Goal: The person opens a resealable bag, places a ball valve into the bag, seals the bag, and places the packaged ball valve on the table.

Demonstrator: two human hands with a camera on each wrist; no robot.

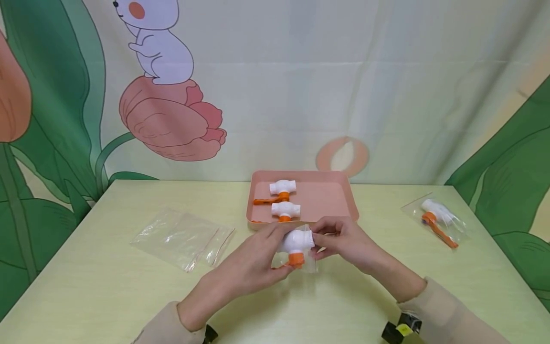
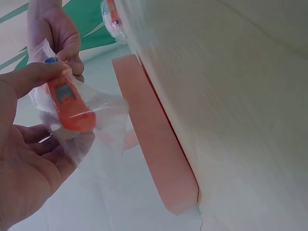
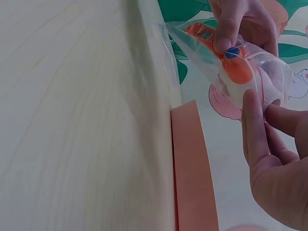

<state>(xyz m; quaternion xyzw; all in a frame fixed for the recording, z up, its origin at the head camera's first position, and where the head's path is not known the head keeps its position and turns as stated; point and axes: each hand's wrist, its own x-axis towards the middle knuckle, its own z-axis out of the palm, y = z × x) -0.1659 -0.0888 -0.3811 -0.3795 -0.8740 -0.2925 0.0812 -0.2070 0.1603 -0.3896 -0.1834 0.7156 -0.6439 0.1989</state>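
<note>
The left hand is partly closed around a white valve, its thumb pressed along the orange lever through a clear bag. The right hand has its fingertips drawn together in a pinch on the bag near its red seal line, right at the valve's white end; whether they grip the plastic alone or the valve with it is hard to tell.

The step in hand looks like getting this valve out of its bag. The next move probably calls for a steady left hold while the right fingers work the mouth wide and peel the plastic back, without snagging the lever.

The valve sits between the two hands, in the left palm side and just beside the right fingertips, held above the desk. Just beyond lies a pink tray, with an unbagged valve toward its back and a second valve nearer the front, both on its left side. Flattened plastic bags lie to the left; well off to the right rests another bagged valve.
</note>
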